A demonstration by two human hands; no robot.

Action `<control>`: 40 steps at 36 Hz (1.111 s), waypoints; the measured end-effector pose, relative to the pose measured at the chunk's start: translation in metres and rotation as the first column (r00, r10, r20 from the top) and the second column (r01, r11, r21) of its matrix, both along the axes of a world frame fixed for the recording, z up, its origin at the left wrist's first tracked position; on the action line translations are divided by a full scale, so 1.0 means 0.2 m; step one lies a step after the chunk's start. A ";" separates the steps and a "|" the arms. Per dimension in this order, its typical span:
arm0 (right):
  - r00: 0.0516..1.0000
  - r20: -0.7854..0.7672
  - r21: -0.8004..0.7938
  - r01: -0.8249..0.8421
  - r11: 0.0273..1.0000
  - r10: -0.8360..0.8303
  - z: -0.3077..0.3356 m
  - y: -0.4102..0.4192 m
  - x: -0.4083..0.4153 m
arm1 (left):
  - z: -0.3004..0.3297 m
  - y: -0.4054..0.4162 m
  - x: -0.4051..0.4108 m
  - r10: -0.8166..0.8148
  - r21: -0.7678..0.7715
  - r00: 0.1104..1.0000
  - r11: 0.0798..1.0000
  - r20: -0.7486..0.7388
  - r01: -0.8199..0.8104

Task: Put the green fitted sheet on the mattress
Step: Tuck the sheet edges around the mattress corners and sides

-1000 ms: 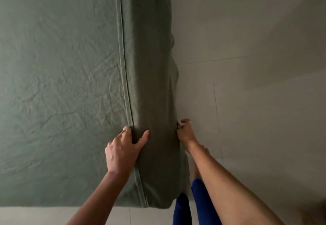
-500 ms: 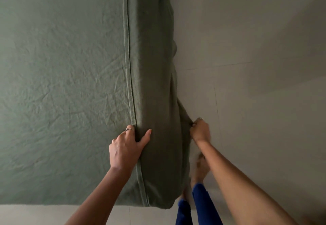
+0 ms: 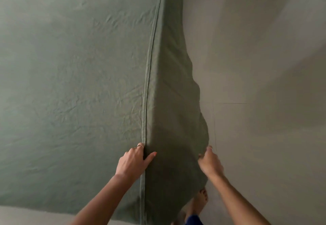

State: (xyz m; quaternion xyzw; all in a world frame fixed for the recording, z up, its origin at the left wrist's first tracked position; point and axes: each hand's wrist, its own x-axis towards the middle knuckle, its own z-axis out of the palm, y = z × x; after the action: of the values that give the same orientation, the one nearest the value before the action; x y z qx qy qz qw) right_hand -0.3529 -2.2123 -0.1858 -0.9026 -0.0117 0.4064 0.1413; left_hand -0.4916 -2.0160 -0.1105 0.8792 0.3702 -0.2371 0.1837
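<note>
The green fitted sheet covers the top of the mattress and hangs over its right side, with a piped seam running along the top edge. My left hand grips the mattress edge at the seam, fingers on top and thumb on the side face. My right hand pinches the sheet's lower hem and holds it out away from the mattress side, so the cloth stretches into a slanted flap. The mattress itself is hidden under the sheet.
Pale tiled floor lies to the right of the mattress, and a strip of it shows along the bottom left. My bare foot and a blue trouser leg stand on the floor beside the mattress corner.
My right hand has drawn the sheet's hem outward to the right, away from the mattress side. The view has tilted and moved closer. My left hand keeps its grip at the seam.
</note>
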 end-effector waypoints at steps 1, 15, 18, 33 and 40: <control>0.999 0.011 0.012 -0.039 0.999 0.039 0.03 0.06 0.02 | 0.01 0.00 0.00 -0.007 0.017 1.000 1.000 -0.007 0.008; 0.909 0.213 0.274 -0.407 0.871 0.358 0.28 0.95 0.44 | 0.03 0.03 0.36 0.129 0.083 0.992 0.988 -0.009 -0.128; 0.907 0.157 0.244 -0.420 0.874 0.392 0.28 1.03 0.49 | 0.03 0.03 0.41 0.148 0.086 0.981 0.987 -0.125 -0.138; 0.958 0.018 0.395 -0.270 0.878 0.287 0.13 1.12 0.67 | 0.02 0.08 0.55 0.164 -0.096 0.971 0.978 -0.174 -0.182; 0.948 -0.035 0.480 -0.263 0.837 0.317 0.10 1.01 0.66 | 0.08 0.07 0.49 0.187 -0.166 0.969 0.963 -0.162 -0.214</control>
State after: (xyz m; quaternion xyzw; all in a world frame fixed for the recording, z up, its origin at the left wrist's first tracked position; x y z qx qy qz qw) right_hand -0.2201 -2.0112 -0.1656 -0.8047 -0.2384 0.4583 0.2925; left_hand -0.3929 -2.0024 -0.0954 0.7971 0.4465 -0.3131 0.2592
